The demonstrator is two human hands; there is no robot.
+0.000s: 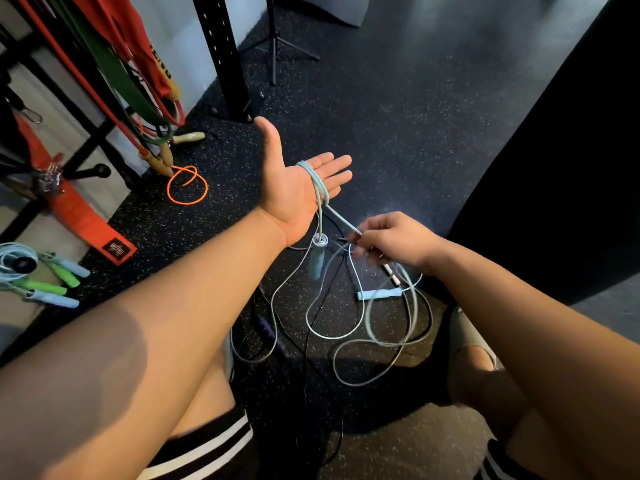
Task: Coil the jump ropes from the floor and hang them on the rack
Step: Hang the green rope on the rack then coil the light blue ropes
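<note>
My left hand (298, 183) is held out flat, palm up, fingers straight. A light blue jump rope (320, 188) is looped over its fingers, and one blue handle (317, 258) dangles below the wrist. My right hand (391, 242) pinches the same cord just right of the palm. The remaining cord lies in loose loops (377, 327) on the dark speckled floor, with the second blue handle (379, 293) among them. A dark rope with a black handle (273, 332) is tangled underneath. The black rack (86, 147) stands at the left.
Red and green bands (121, 74) and wooden-handled ropes hang on the rack. An orange cord (187, 185) loops on the floor by it. Coiled ropes with green and blue handles (52, 278) lie far left. A black upright post (225, 57) and a tripod (275, 46) stand behind.
</note>
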